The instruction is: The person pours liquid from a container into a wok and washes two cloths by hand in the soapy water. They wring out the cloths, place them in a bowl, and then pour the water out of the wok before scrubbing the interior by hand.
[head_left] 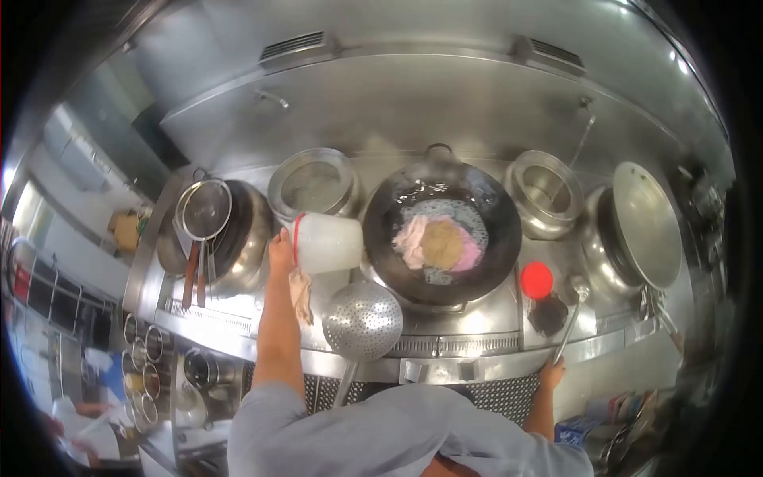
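My left hand (280, 253) grips a translucent white plastic tub (330, 242) by its red-edged rim. The tub is tilted on its side, its base toward the wok (501, 258). In the wok, pale pink and brown food (442, 244) sits in a bubbling, shiny liquid. My right hand (552, 371) is closed round the handle of a metal ladle (581, 288), whose bowl rests by a red round lid (536, 280) and a dark cloth-like bundle (548, 316). Between my body and the wok lies a perforated skimmer (363, 319).
Two metal pots, one at the back left (277, 187) and one at the back right (528, 165), flank the wok. A strainer (205, 209) lies over a left wok; a large pan (648, 225) leans at right. A crumpled cloth (300, 296) lies below the tub. Another person (83, 433) is at lower left.
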A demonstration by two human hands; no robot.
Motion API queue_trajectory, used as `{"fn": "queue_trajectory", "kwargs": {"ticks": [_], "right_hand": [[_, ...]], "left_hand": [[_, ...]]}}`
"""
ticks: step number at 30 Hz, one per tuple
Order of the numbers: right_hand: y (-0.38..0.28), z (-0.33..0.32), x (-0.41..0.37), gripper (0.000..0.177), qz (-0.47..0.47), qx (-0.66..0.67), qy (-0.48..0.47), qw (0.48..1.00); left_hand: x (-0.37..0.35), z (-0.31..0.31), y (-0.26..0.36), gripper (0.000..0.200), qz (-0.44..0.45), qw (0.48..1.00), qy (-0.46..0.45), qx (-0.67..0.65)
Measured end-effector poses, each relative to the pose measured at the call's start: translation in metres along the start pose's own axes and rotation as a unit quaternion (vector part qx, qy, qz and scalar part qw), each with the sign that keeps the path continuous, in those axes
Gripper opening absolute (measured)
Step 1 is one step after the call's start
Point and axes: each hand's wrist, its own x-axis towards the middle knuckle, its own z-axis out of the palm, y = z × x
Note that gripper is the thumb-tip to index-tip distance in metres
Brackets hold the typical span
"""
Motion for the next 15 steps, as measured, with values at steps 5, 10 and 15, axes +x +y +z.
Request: {"fn": "queue_trajectory", "kwargs": {"ticks": [5, 10, 15], "right_hand": [[0.019, 0.003, 0.026, 0.047, -0.094, 0.072, 0.013, 0.993], [-0.060, -0.063, 0.019, 0.033, 0.166, 0.357, -0.168, 0.904], [-0.139, -0.116, 0.009, 0.029, 0.085, 0.423, -0.170, 0.886]], "left_hand": [[-0.015, -0.010, -0.021, 0.054, -0.199, 0.937, -0.002, -0.287], [-0.022, -0.007, -0.037, 0.053, -0.218, 0.871, -0.101, -0.428], [-0.001, -0.006, -0.031, 0.054, -0.231, 0.830, -0.118, -0.494]]}}
